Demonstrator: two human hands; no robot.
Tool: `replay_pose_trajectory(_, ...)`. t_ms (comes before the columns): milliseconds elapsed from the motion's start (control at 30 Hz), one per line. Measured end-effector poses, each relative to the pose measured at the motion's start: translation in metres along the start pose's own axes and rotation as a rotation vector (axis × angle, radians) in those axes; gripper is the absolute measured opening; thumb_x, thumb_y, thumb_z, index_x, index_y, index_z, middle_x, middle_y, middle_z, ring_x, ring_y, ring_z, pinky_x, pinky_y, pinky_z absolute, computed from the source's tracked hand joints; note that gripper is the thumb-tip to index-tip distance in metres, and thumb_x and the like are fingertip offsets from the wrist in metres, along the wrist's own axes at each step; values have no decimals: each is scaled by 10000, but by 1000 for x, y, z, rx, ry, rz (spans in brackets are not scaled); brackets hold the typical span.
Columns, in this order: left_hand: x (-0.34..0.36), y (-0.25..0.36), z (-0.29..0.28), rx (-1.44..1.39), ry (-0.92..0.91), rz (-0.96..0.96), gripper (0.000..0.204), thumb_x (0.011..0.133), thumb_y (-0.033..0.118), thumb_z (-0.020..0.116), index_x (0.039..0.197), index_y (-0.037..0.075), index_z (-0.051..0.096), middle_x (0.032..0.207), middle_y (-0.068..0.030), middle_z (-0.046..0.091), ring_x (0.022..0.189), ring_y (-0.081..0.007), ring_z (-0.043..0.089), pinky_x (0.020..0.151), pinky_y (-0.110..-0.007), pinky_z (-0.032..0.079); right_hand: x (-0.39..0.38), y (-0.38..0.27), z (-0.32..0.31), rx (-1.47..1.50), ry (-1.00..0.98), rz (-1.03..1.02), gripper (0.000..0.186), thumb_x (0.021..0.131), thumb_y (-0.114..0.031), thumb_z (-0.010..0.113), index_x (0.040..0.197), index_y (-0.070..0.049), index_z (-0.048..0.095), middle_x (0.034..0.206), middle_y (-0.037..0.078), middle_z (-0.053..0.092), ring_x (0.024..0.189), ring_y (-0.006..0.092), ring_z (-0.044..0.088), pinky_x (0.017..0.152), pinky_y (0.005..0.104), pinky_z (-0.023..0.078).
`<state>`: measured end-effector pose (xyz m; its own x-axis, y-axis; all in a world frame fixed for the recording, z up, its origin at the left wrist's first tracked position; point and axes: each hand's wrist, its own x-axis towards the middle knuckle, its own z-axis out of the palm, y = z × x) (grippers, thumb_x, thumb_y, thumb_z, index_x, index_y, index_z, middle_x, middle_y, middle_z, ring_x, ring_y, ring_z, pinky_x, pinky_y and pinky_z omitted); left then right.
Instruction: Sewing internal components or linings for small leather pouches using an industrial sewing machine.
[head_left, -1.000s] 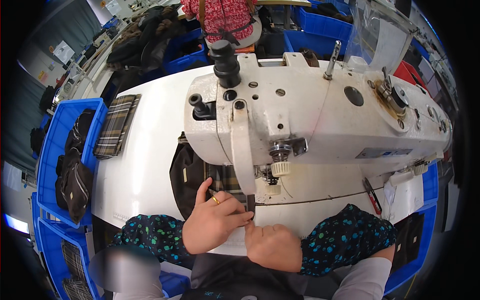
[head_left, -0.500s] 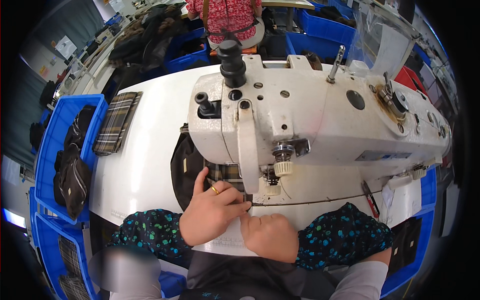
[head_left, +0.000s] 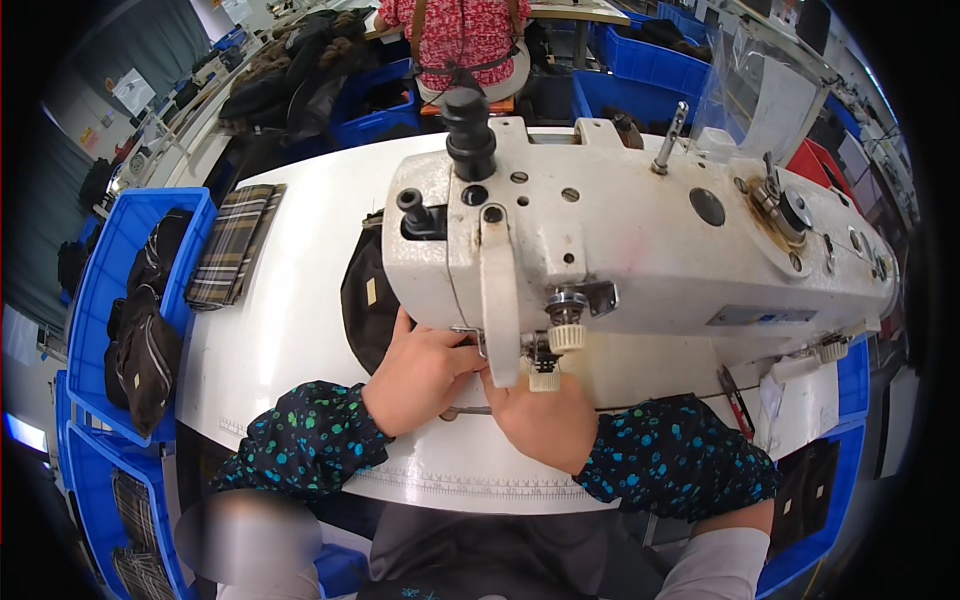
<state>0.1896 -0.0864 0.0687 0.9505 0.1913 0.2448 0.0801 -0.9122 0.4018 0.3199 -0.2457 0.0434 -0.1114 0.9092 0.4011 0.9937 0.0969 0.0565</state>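
A dark brown cloth piece [head_left: 372, 300] with a small pale label lies on the machine bed, partly under the white sewing machine's head [head_left: 425, 265]. My left hand [head_left: 425, 375] rests against its near edge, one finger stretched along the cloth and the others bent in beside the needle area. From the right, my right hand [head_left: 545, 420] meets it there with its fingers closed together. Both hands appear to pinch the cloth's edge, though the machine's lever and knobs hide the fingertips and the needle. The plaid part of the cloth is out of sight.
Folded plaid cloth [head_left: 232, 245] lies at the table's left, beside a blue bin [head_left: 90, 330] of dark zippered pieces. Red-handled snippers [head_left: 738, 405] lie at the right. A printed ruler [head_left: 470, 487] runs along the front edge. Beyond the machine sits a person in red [head_left: 465, 45].
Both hands have moved away from me, in under the machine head. The cloth has shifted away too, and its plaid part and the zipper are now hidden.
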Motion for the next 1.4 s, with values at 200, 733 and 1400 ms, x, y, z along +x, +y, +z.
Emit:
replay_pose_trajectory(200,-11,26,4,459,115,11,218,832,197,645,1020,169,752,1159,19,598,1147,-197,543,1043,-768,273,0,3,6,39,18,19,393,744,-133,627,1106,0,703,548,7,568,456,172,578,415,335,436)
replay_pose_trajectory(733,-8,15,-10,231,4,87,446,640,82,730,1084,130,733,1087,3,636,1095,-230,577,1023,-415,452,-2,0,-1,96,-14,42,351,775,-106,616,1103,-9,697,785,85,657,727,235,664,583,341,527)
replay_pose_trajectory(1400,-2,44,4,369,9,-76,341,841,146,588,1161,58,668,1066,-10,607,1033,-222,628,581,-328,582,-4,6,10,-85,-69,3,194,824,-58,590,995,7,655,766,58,641,660,196,639,537,327,508)
